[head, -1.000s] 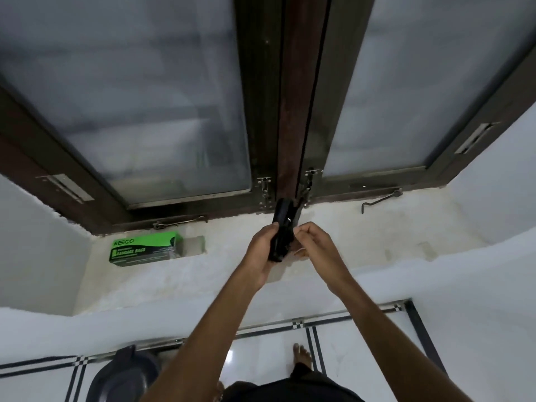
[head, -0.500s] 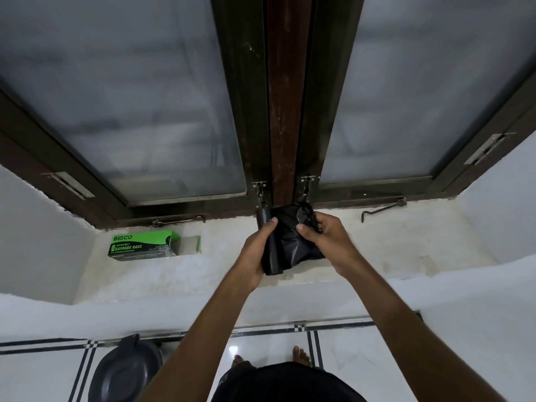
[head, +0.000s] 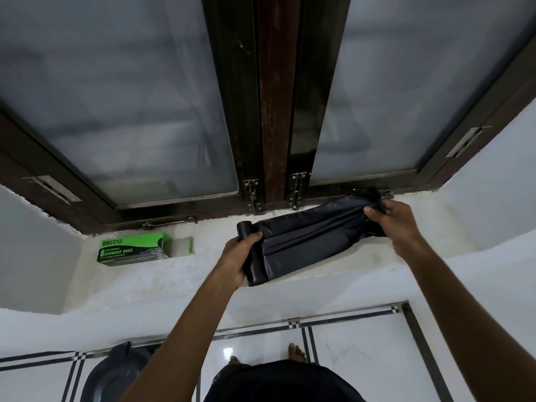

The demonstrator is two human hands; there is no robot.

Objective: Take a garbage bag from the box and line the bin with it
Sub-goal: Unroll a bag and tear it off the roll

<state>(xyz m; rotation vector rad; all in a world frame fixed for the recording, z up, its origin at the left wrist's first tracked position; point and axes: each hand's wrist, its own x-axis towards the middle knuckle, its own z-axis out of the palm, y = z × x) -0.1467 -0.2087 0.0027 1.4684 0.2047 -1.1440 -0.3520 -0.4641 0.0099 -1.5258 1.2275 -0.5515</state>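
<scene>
A black roll of garbage bags [head: 253, 256] is upright in my left hand [head: 236, 261], which grips it above the white window sill [head: 179, 274]. From the roll a black garbage bag [head: 313, 236] stretches out to the right. My right hand [head: 390, 217] pinches its bunched far end near the window frame. The green garbage bag box [head: 132, 249] lies open on the sill at the left. The dark grey bin [head: 116, 375] stands on the floor at the lower left, partly hidden by my left arm.
A dark wooden window frame [head: 271, 111] with frosted panes rises behind the sill, with metal latches [head: 252, 195] at its base. White walls close in the sill on both sides. Glossy white floor tiles [head: 348, 349] with black borders lie below, where my bare feet stand.
My right hand has pulled the bag's end far to the right, unrolling a long stretch from the roll. My left hand has kept its grip on the roll.
</scene>
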